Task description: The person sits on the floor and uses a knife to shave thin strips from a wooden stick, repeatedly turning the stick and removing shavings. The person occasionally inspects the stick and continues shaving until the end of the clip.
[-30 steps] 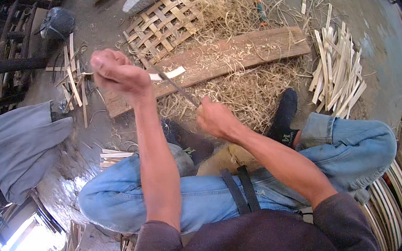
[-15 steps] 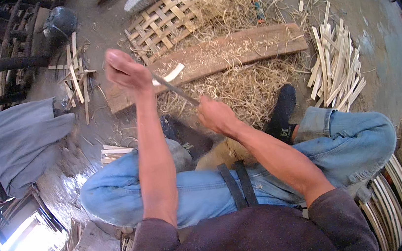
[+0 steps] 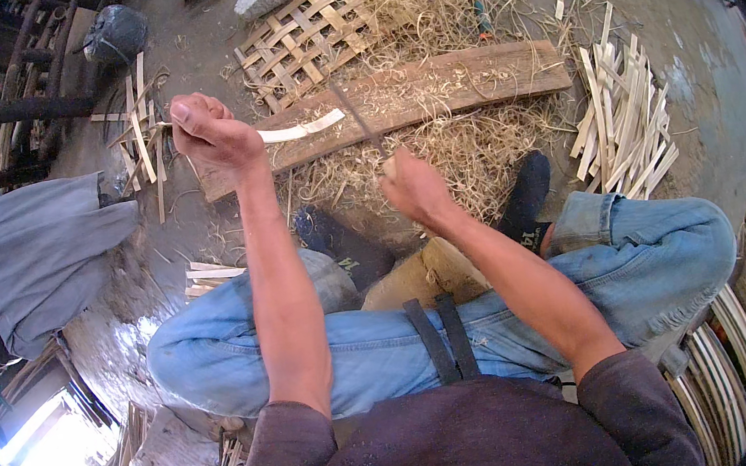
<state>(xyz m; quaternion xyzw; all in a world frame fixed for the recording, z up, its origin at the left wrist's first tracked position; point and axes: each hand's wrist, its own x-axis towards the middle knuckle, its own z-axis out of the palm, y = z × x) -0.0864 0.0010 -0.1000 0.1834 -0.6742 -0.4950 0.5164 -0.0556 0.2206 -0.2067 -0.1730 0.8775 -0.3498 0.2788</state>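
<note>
Apparently the work is partway along: on the floor [image 3: 710, 79], shavings [image 3: 473, 143] bank against the near edge of a wooden board [image 3: 502, 75], and a heap of slats [image 3: 619, 127] off its right end seems done. The left hand [image 3: 214, 133] has its fingers curled tight round one pale strip [image 3: 301, 130], above the board's left half; the right hand's [image 3: 416, 189] fingers wrap a thin blade [image 3: 356, 117], just beside the strip's tip. How much paring remains, I cannot tell. The strip looks flat, narrow, nearly white, curving gently up toward its free end.
</note>
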